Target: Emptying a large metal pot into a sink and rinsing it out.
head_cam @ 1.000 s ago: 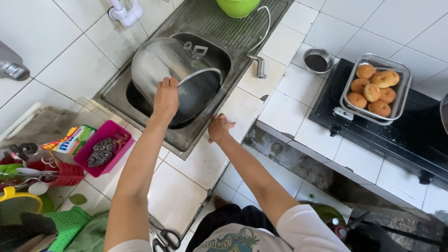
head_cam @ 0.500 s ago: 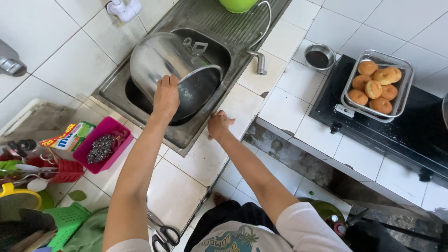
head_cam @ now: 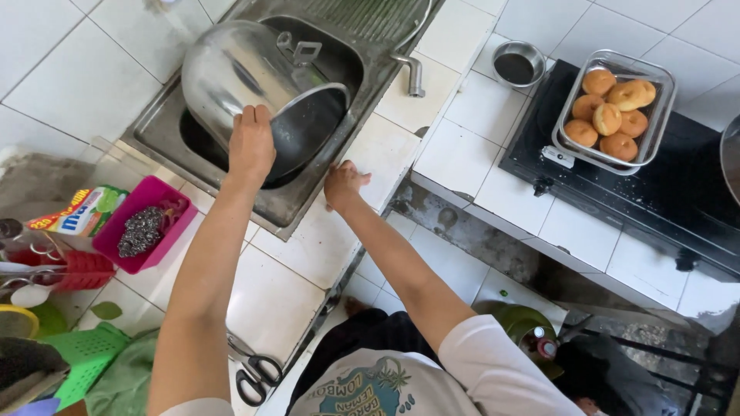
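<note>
At a white-tiled kitchen table (head_cam: 69,85), left hand (head_cam: 250,146) fingers clasp the rim of a large steel pot (head_cam: 254,85) tilted in the sink (head_cam: 339,146), apparently mid-wash; right hand (head_cam: 343,183) rests open-fingered on the edge. Pink scourer tray (head_cam: 142,223) sits near.

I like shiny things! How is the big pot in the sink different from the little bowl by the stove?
The large steel pot is tilted on its side in the sink, gripped by the left hand; the small steel bowl stands upright on the white tiles, untouched. The pot has handles; the bowl shows none. Both are round, shiny metal.
</note>
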